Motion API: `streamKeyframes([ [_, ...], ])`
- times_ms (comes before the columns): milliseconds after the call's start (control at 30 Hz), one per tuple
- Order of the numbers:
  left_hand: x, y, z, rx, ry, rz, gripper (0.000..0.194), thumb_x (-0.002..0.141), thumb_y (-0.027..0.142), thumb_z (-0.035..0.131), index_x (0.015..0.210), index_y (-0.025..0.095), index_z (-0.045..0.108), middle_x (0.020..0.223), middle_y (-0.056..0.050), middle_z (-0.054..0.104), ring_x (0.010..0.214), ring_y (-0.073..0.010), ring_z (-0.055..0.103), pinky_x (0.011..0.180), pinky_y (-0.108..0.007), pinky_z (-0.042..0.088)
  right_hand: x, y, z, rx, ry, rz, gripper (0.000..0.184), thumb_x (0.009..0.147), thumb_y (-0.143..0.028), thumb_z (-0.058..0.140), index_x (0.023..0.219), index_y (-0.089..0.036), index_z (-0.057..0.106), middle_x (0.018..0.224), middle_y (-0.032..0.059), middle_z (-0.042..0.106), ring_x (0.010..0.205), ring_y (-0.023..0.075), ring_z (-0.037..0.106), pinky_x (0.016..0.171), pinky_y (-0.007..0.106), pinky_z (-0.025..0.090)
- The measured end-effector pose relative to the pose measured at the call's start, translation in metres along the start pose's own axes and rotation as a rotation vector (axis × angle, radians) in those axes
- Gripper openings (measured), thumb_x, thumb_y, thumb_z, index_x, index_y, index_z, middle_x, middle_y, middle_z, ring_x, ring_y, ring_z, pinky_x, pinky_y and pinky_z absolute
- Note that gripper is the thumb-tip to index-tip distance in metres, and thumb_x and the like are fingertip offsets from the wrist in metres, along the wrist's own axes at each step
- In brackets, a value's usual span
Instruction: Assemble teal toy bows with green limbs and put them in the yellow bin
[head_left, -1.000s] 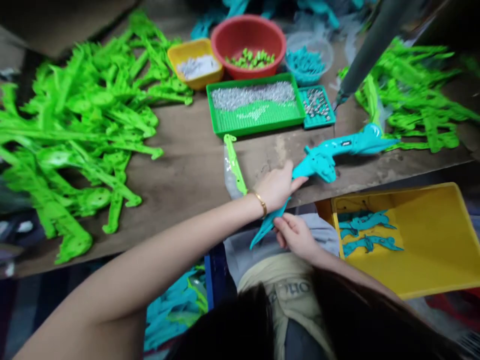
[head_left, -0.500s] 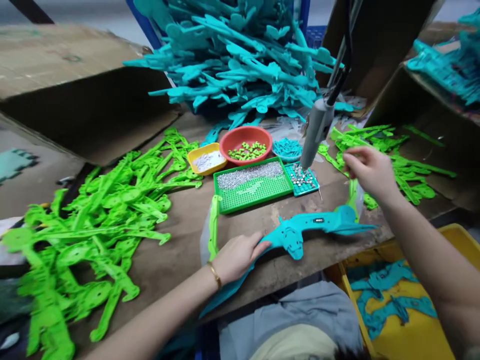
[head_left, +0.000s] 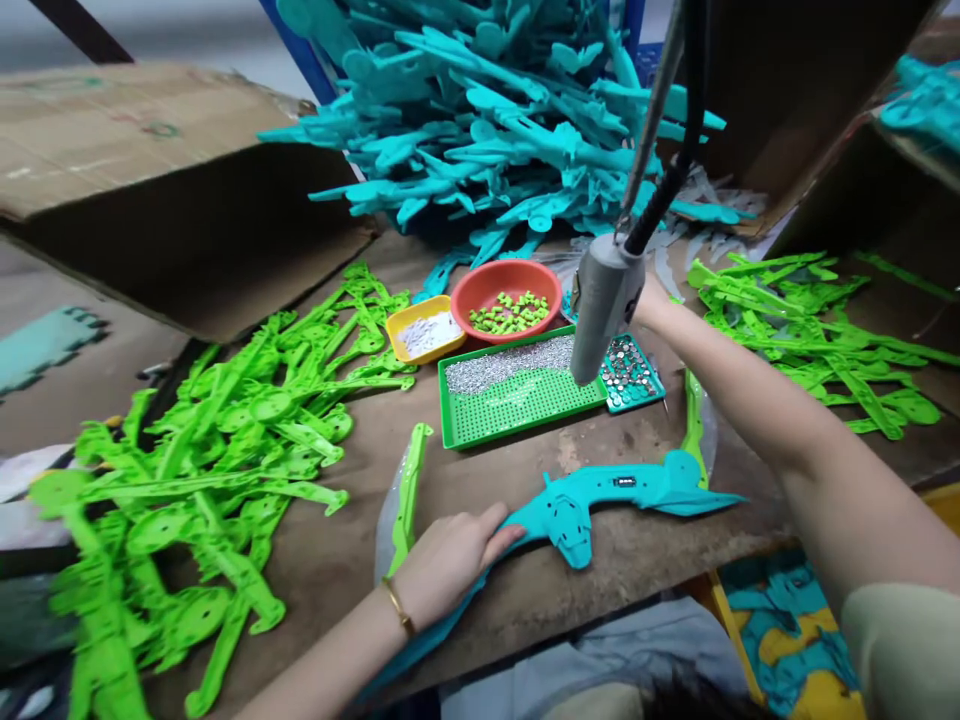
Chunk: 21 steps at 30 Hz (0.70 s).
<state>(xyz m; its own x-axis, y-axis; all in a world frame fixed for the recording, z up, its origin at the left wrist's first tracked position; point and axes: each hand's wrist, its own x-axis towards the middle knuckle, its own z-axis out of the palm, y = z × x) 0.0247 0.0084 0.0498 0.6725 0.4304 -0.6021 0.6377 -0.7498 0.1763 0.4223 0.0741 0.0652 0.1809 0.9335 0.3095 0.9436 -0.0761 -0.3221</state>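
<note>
A long curved teal plastic piece (head_left: 570,510), like part of a toy bow, lies across the front of the table. My left hand (head_left: 450,560) is closed around its left half, thumb on top. A lime arm with a translucent strip (head_left: 405,500) stands up beyond this hand, and another lime arm (head_left: 695,430) rises at the piece's right end. My right hand (head_left: 651,303) reaches far forward, behind the hanging grey electric screwdriver (head_left: 604,300). Its fingers are hidden there, near the small bowl of teal parts (head_left: 568,308), which is mostly covered too.
A green tray (head_left: 517,405) of screws, a teal tray (head_left: 630,375) of metal bits, a red bowl (head_left: 506,275) and a yellow dish (head_left: 425,330) stand mid-table. Lime parts (head_left: 225,460) heap left and right. Teal parts (head_left: 487,130) pile at the back; a yellow crate (head_left: 735,630) sits lower right.
My right hand has moved forward and left, going behind the screwdriver. The screwdriver appears further left and lower. My left hand keeps its grip on the teal piece; the view has shifted slightly.
</note>
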Motion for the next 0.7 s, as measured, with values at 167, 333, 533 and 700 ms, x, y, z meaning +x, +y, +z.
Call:
streamKeyframes([
  [167,-0.006,0.007,0.003,0.118,0.047,-0.105,0.048,0.101,0.051,0.018,0.109,0.022,0.056,0.092,-0.011,0.072,0.092,-0.0304,0.071,0.071,-0.036,0.050,-0.068,0.001,-0.043,0.205,0.006,0.164,0.026,0.090,-0.027,0.050,0.103,-0.009,0.062,0.092,0.0106,0.070,0.080,0.0134,0.064,0.075,0.028,0.046],
  [333,-0.001,0.001,0.019,0.098,0.053,-0.057,0.050,0.102,0.049,0.013,0.106,0.020,0.053,0.089,-0.012,0.071,0.089,-0.0294,0.071,0.074,-0.036,0.049,-0.149,-0.037,-0.053,0.687,-0.693,0.184,0.027,0.083,-0.043,0.062,0.090,-0.016,0.065,0.076,0.0013,0.068,0.066,0.0123,0.061,0.063,0.027,0.048],
  [533,0.000,0.003,0.019,0.105,0.061,-0.080,0.048,0.102,0.049,0.014,0.102,0.021,0.053,0.089,-0.010,0.071,0.089,-0.0271,0.070,0.074,-0.033,0.047,-0.147,-0.078,-0.014,0.552,-0.971,-0.232,0.018,0.093,-0.028,0.050,0.095,-0.016,0.065,0.095,0.0045,0.066,0.087,0.0137,0.058,0.080,0.028,0.045],
  [700,-0.001,0.001,0.021,0.067,0.084,-0.101,0.044,0.102,0.050,0.020,0.100,0.022,0.054,0.088,-0.008,0.071,0.089,-0.0258,0.069,0.074,-0.032,0.046,-0.125,-0.086,-0.006,0.391,-1.144,-0.431,0.018,0.093,-0.024,0.049,0.092,-0.017,0.065,0.093,0.0046,0.059,0.085,0.0141,0.053,0.078,0.027,0.042],
])
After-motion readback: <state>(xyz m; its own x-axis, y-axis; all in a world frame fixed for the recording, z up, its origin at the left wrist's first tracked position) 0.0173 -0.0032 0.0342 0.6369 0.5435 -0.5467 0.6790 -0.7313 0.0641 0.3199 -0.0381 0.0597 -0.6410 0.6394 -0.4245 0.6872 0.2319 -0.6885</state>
